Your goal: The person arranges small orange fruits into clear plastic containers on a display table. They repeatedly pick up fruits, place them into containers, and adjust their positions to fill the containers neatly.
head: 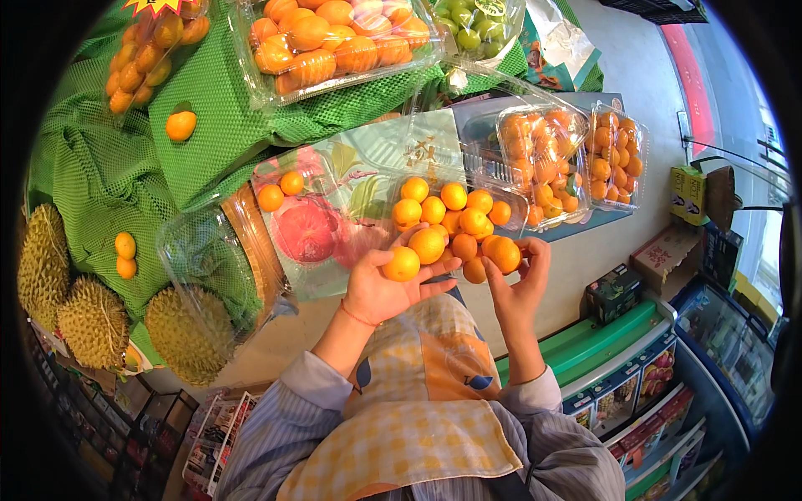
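Observation:
My left hand is palm up with two small oranges resting on its palm and fingers. To its right, my right hand pinches one orange between thumb and fingers. Just beyond both hands, several small oranges lie in an open clear plastic clamshell box, its near part hidden by the hands and fruit. The box stands on a printed fruit carton. Two loose oranges lie on the left part of that carton.
Filled clear boxes of small oranges stand at the right. Larger orange fruit and green fruit sit in packs at the back. Green mesh cloth, an empty clear box and durians are at the left; a green-edged display case is at right.

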Available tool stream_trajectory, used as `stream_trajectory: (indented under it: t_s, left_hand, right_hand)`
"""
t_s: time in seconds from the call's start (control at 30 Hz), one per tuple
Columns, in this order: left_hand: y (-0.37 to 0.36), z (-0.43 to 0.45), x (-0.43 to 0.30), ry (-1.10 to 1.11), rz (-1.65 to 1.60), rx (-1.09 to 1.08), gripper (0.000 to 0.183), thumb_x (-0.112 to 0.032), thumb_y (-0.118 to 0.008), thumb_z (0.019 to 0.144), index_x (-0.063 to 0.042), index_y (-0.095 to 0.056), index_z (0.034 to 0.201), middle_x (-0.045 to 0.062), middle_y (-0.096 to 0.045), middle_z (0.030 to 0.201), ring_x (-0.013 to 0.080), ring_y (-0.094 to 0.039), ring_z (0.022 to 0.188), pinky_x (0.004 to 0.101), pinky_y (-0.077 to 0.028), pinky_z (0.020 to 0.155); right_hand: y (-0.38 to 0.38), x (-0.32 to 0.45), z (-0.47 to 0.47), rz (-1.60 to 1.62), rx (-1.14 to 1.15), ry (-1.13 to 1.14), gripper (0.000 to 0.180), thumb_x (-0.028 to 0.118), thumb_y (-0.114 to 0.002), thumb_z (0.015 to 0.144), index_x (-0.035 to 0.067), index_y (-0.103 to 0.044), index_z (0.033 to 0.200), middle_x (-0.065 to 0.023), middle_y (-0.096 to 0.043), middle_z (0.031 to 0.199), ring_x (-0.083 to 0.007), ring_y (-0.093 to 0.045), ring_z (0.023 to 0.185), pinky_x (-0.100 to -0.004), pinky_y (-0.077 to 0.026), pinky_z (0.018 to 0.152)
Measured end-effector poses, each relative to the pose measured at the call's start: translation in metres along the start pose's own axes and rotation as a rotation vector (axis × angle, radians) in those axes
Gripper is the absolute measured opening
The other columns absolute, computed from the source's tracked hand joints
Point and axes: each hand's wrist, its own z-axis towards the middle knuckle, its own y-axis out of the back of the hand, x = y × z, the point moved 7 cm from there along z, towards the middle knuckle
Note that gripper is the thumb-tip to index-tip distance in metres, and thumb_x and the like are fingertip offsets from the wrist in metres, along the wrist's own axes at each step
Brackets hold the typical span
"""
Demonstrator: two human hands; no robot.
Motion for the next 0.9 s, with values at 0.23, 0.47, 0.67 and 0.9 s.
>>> stream_trajectory:
  t_s: [0.23, 0.47, 0.67, 0.9]
  left_hand:
    - [0.006, 0.0, -0.012, -0.069, 0.35, -0.174, 0.054, -0.017, -0.055, 0.081, -0.01, -0.043, 0.133, 0.013, -0.049, 0.128, 0.0304, -0.052, 0.115, 0.0431, -0.045, 0.092]
    - [-0.049, 0.045, -0.033, -0.746, 2.124, -0.166, 0.042, -0.006, -0.062, 0.074, -0.009, -0.057, 0.115, 0.008, -0.048, 0.129, 0.0312, -0.054, 0.108, 0.039, -0.048, 0.087]
    - [-0.045, 0.058, -0.049, -0.678, 2.219, -0.287, 0.04, -0.009, -0.062, 0.076, -0.01, -0.058, 0.116, 0.008, -0.055, 0.121, 0.0303, -0.058, 0.098, 0.0389, -0.049, 0.082]
    - [-0.05, 0.048, -0.047, -0.908, 2.209, -0.144, 0.038, -0.002, -0.062, 0.074, -0.003, -0.056, 0.112, 0.011, -0.056, 0.11, 0.0324, -0.052, 0.105, 0.0407, -0.042, 0.095]
  right_hand:
    - [-0.001, -0.015, 0.011, -0.348, 0.081, 0.268, 0.023, 0.004, -0.071, 0.073, 0.005, -0.059, 0.092, -0.0107, -0.056, 0.105, -0.0298, -0.055, 0.093, -0.0367, -0.045, 0.081]
    - [0.001, -0.047, 0.019, -0.173, 0.022, -0.09, 0.029, 0.003, -0.07, 0.073, 0.002, -0.057, 0.1, -0.0089, -0.055, 0.105, -0.0163, -0.055, 0.072, -0.0279, -0.047, 0.062]
    - [-0.008, -0.053, 0.04, -0.338, 0.16, -0.15, 0.027, 0.017, -0.067, 0.081, 0.002, -0.058, 0.101, -0.0144, -0.062, 0.087, -0.0263, -0.061, 0.066, -0.034, -0.048, 0.061]
    - [-0.008, -0.057, 0.064, -0.559, 0.176, -0.062, 0.026, 0.031, -0.062, 0.087, 0.005, -0.065, 0.09, -0.0149, -0.062, 0.068, -0.0331, -0.06, 0.063, -0.0388, -0.046, 0.056]
